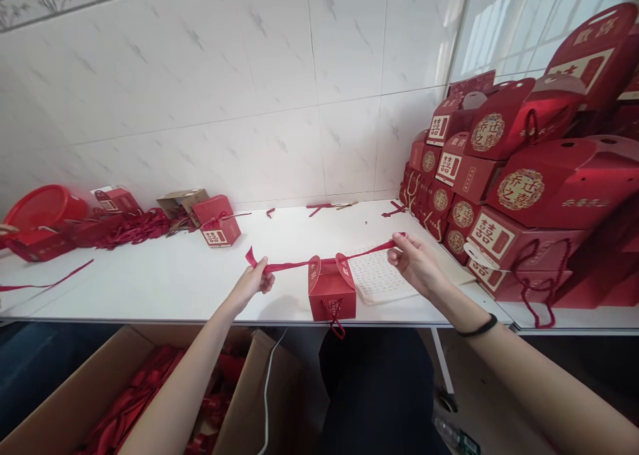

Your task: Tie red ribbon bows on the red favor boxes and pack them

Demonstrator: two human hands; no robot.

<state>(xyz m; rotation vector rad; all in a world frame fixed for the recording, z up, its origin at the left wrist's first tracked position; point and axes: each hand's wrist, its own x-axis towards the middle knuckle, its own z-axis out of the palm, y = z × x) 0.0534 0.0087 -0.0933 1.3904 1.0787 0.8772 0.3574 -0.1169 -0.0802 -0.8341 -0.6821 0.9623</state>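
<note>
A small red gift box stands upright near the front edge of the white table, with a red cord loop hanging from its front. A red ribbon runs through the box's two raised top flaps and stretches out to both sides. My left hand pinches the ribbon left of the box, a short tail sticking up past the fingers. To the right and slightly higher, my right hand pinches the ribbon's other end. Neither hand touches the box itself.
Stacked red gift boxes fill the table's right end. A printed paper booklet lies behind the box. At left are a tied red box, a ribbon pile and a red tub. Below stands a carton of red material.
</note>
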